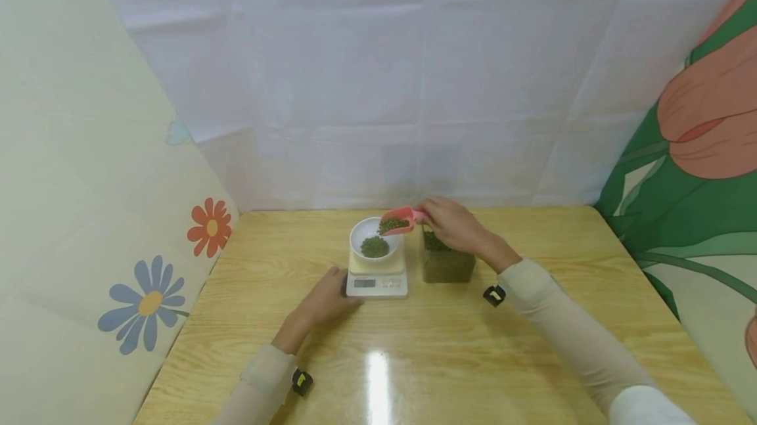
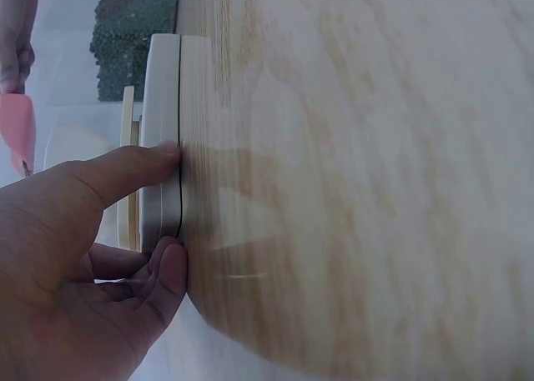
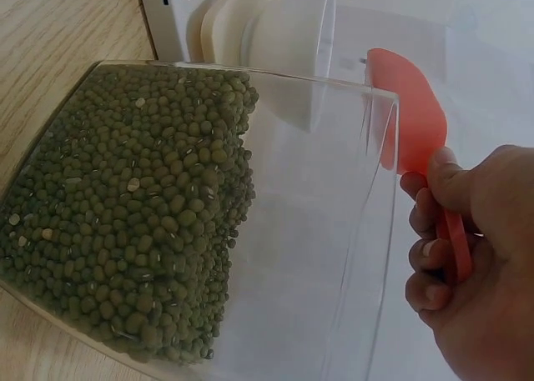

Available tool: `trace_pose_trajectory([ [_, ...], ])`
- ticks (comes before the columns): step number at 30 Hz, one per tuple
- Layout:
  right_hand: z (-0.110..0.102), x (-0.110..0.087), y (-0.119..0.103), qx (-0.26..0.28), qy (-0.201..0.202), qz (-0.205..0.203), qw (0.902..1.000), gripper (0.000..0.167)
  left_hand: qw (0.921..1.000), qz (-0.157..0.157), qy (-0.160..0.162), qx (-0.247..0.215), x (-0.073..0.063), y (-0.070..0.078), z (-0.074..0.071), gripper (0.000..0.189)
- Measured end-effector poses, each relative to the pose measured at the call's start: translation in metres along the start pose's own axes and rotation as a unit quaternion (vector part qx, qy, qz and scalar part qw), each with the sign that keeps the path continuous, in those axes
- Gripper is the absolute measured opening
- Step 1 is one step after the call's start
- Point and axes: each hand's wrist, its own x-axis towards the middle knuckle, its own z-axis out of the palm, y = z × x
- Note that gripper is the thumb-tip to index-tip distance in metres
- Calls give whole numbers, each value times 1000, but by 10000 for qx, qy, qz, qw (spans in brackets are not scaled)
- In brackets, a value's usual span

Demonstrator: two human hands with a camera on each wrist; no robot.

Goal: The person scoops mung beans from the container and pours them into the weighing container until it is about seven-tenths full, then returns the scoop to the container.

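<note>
My right hand (image 1: pixel 455 224) grips the handle of a red scoop (image 1: pixel 409 214), its fingers curled round it in the right wrist view. Green mung beans lie in the scoop, whose lip hangs over the right side of a white bowl (image 1: pixel 357 236). A small heap of mung beans (image 1: pixel 374 247) sits inside the bowl, which stands on a white kitchen scale (image 1: pixel 378 290). With thumb and curled fingers, my left hand (image 1: pixel 328 295) holds the scale's front left corner; the left wrist view shows the thumb on its front face.
Right of the scale stands a clear square container (image 3: pixel 309 223), partly filled with mung beans (image 3: pixel 150 206), under my right forearm. All sit on a wood-grain table (image 1: pixel 284 241) with a white sheet (image 1: pixel 331 83) behind. Flower-printed panels (image 1: pixel 53 149) flank both sides.
</note>
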Motion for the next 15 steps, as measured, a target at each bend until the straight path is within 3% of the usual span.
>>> trace_pose_trajectory([
  [15,-1,1,-2,-118,-111,13,9999,28,10000,-8,-66,67,0,0,-1,64],
])
